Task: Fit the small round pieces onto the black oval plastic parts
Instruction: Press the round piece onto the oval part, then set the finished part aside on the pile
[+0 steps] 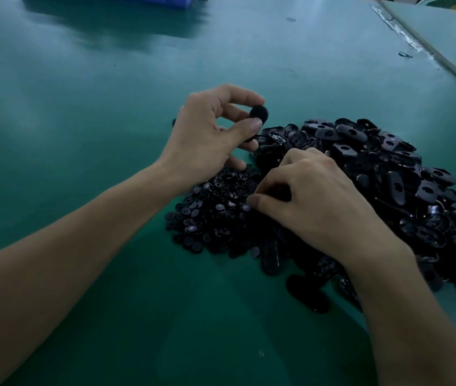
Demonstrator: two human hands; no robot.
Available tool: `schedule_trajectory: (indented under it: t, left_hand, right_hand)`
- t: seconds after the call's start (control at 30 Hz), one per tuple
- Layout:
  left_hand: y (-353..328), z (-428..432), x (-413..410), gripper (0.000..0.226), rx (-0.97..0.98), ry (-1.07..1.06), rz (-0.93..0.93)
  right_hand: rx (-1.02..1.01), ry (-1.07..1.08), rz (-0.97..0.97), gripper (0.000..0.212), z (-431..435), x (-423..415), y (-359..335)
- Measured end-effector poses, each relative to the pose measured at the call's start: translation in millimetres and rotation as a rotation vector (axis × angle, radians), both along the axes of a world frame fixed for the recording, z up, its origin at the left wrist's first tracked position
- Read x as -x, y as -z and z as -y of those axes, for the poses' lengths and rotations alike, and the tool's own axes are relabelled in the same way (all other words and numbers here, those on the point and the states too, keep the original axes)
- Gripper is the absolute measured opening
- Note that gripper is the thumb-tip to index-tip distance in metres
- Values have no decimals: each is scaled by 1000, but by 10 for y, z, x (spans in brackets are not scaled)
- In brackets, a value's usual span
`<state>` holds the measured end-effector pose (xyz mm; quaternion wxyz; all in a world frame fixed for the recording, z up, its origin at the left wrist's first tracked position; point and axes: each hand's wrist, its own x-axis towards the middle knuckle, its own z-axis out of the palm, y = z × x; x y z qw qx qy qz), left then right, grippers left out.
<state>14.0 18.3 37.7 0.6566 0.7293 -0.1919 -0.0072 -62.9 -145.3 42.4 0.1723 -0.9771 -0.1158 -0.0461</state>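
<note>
A large heap of black oval plastic parts [383,174] lies on the green table, right of centre. To its left sits a smaller heap of small round pieces [213,215]. My left hand [210,135] is raised above the table and pinches one black oval part [259,113] between thumb and fingers, seen end-on. My right hand [313,201] rests low on the round pieces, fingers curled, thumb and fingertips together at the heap; whatever it pinches is hidden under the fingers.
The green table [82,121] stretches wide to the left and in front. A blue bin [148,0] stands at the far edge. A taped seam [405,34] runs diagonally at the upper right. Loose oval parts [307,296] lie near my right forearm.
</note>
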Motion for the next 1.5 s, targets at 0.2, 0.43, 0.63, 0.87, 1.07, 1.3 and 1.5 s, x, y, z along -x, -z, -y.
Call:
schedule_trajectory:
  t: [0.2, 0.43, 0.63, 0.87, 1.07, 1.3, 1.5]
  left_hand:
    - [113, 44, -20, 23, 105, 48, -67]
    - [230, 99, -8, 27, 186, 96, -106]
    - [230, 130, 54, 27, 233, 83, -75]
    - [306, 158, 83, 21, 193, 62, -36]
    - [324, 167, 63, 24, 198, 69, -74]
    - [337, 131, 53, 22, 227, 64, -106]
    - [281, 134, 77, 21, 193, 46, -69]
  right_hand:
    - [64, -24, -6, 17, -34, 4, -20]
    - [-170, 19, 96, 8, 12, -16, -6]
    - [-328, 97, 332, 7, 118, -29, -16]
    - [-396, 154, 419, 14, 217, -38, 7]
    - [-533, 177, 374, 14, 208, -46, 33]
    - [-794, 202, 203, 21, 227, -76, 43]
    - [-871, 193, 170, 25, 271, -90, 35]
